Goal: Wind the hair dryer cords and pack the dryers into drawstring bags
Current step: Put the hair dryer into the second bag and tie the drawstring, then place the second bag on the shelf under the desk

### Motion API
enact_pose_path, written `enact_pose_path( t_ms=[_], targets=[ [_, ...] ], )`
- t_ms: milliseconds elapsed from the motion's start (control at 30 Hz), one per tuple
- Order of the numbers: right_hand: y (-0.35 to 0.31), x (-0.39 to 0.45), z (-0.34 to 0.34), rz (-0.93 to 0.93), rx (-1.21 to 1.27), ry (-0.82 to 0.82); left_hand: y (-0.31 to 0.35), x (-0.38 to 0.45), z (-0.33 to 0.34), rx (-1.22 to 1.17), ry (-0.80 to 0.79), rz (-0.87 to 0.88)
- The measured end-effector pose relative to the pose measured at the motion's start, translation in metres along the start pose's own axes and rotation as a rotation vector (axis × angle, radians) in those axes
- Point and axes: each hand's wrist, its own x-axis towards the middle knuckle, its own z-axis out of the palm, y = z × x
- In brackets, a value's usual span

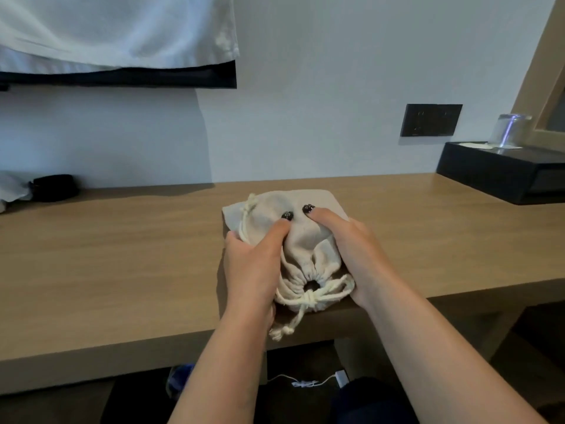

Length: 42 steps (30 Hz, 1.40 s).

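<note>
Head view. A beige drawstring bag [308, 243] lies on the wooden surface [122, 255], at its near edge, directly in front of the person. The bag is filled and bulky; contents not visible. Long axis runs from near to far: the gathered mouth [312, 285] points toward the person, the flat bottom points toward the wall. The mouth is drawn nearly closed, with a small dark opening left at the centre.

The cream drawstring cord [321, 296] is knotted just below the mouth. One knotted end hangs over the surface's edge. A second knotted cord end [251, 204] lies at the bag's far left, near the flat fabric.

Left hand [253, 264] grips the bag's left side, fingers wrapped round the fabric, thumb lying on top and pointing away. Right hand [351, 249] clamps the right side in the same way, thumb on top. The two thumb tips sit near each other but apart, on the upper face of the bag. Both nails are dark.

Elsewhere: a black wall outlet plate [431, 120]; a black box [501, 175] at the far right of the surface, with an upturned clear glass [509, 131] on it; a white towel [116, 29] hangs upper left.
</note>
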Motion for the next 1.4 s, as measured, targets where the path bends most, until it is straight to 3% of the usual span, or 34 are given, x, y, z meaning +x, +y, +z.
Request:
enact_pose_path(
  t_ms=[100, 233, 367, 600, 833, 1033, 1200, 1400],
  targets=[
    [0.004, -0.004, -0.003, -0.09, 0.048, 0.013, -0.001, -0.002, 0.002, -0.073, 0.002, 0.037],
    [0.002, -0.016, -0.007, -0.173, 0.107, -0.003, 0.0, -0.011, 0.011, -0.2, -0.129, 0.037],
    [-0.004, -0.031, -0.022, -0.167, 0.181, -0.023, -0.001, -0.023, 0.024, -0.2, -0.212, 0.075],
    [-0.019, -0.072, -0.07, -0.197, 0.101, 0.017, -0.014, -0.061, 0.062, -0.178, -0.376, 0.091],
    [-0.025, -0.126, -0.158, -0.261, 0.101, 0.237, -0.042, -0.122, 0.134, -0.123, -0.601, 0.075],
    [-0.022, -0.173, -0.239, -0.338, 0.085, 0.378, -0.07, -0.179, 0.195, 0.098, -0.651, 0.072],
    [0.004, -0.201, -0.304, -0.409, 0.105, 0.539, -0.106, -0.213, 0.239, 0.195, -0.808, 0.119],
    [0.051, -0.216, -0.366, -0.344, 0.136, 0.683, -0.167, -0.241, 0.275, 0.356, -0.94, 0.139]
  ],
)
